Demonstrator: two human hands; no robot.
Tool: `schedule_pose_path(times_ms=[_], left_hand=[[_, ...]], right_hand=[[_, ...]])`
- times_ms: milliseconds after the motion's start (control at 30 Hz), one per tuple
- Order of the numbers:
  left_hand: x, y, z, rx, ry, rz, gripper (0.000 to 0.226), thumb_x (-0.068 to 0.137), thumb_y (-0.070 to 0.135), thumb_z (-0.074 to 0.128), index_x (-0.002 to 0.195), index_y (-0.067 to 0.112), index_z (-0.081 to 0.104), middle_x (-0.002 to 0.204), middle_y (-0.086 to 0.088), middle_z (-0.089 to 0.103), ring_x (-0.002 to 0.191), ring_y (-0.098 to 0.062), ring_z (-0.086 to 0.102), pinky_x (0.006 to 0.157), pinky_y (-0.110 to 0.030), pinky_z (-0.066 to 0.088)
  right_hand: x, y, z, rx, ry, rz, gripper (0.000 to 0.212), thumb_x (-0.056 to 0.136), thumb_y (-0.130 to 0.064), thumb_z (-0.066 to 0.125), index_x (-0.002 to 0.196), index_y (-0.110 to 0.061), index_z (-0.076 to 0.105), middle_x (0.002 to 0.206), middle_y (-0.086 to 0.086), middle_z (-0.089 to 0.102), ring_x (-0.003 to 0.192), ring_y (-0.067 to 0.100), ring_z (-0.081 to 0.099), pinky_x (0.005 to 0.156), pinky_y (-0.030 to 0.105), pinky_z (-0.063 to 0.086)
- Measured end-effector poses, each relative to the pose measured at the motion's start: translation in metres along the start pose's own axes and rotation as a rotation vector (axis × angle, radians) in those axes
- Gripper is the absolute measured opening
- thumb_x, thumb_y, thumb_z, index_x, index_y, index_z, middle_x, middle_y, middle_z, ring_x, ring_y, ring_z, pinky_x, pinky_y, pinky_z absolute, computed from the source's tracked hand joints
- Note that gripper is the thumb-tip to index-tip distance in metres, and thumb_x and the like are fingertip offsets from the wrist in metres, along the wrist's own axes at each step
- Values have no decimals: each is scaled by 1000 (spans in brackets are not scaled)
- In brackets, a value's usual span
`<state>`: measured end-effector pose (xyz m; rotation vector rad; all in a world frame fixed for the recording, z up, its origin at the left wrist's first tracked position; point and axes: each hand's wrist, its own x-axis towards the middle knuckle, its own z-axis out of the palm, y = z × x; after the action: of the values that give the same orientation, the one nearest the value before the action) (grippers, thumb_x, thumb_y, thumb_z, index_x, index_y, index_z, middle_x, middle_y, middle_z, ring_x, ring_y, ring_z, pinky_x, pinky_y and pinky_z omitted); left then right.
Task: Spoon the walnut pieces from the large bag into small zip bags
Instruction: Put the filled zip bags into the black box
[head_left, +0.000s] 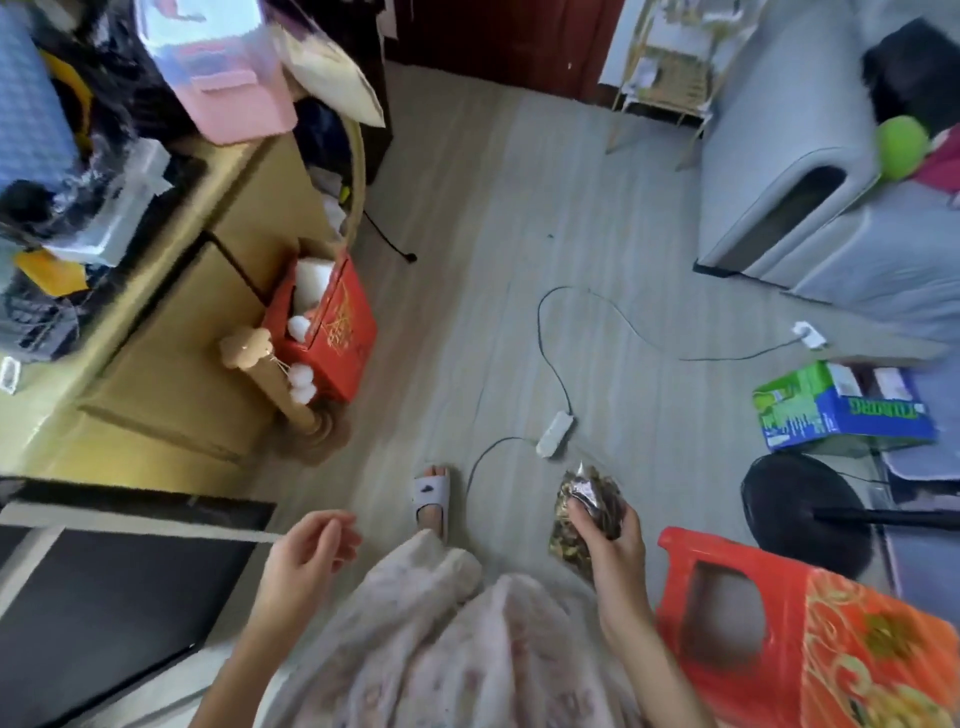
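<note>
1. The right hand grips a small clear plastic zip bag packed with brown walnut pieces, fingers curled round its top; the bag hangs above the floor at about 5 o'clock in the view.
2. The left hand hangs at 7 o'clock with loosely curled fingers, holding nothing.
3. The pale grey wood-plank floor fills the middle; a white power strip with black cords lies just beyond the bag.
4. A foot in a white slipper stands at 6 o'clock.
5. A red plastic stool sits at 4 o'clock, beside a red-and-gold printed bag.
6. A red cardboard box stands at 9 o'clock against a yellow-tan wooden cabinet.
7. A grey sofa occupies 2 o'clock; a green-and-blue carton lies at 3 o'clock.
</note>
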<state>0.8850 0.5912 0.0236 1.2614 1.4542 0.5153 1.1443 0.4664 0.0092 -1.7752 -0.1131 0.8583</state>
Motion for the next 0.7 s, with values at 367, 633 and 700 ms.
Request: schedule_pose_path(times_ms=[367,633,700], left_hand=[[223,130,43,226,-226,138,17,92,-1,47,86,0,64,69,-12,68,57,-13,62,56,-19,50],[365,251,109,316,-368,276,17,93,-1,45,89,-3,62,75,-13,65,69,-26,62,59,-15,49],[389,273,131,304,-371,281,17,93,0,46,88,2,62,75,-11,66,70,-23,63,59,-15,50]], right_hand=[[164,-96,74,146,222,28,36,80,-22,73,111,-19,57,104,-3,66,93,11,64,75,25,48],[262,-171,106,160,266,23,37,78,-19,75,111,-15,58,105,1,67,98,16,64,85,32,50],[289,-185,110,178,278,35,36,78,-18,74,110,-15,59,104,2,67,97,17,64,83,31,50]])
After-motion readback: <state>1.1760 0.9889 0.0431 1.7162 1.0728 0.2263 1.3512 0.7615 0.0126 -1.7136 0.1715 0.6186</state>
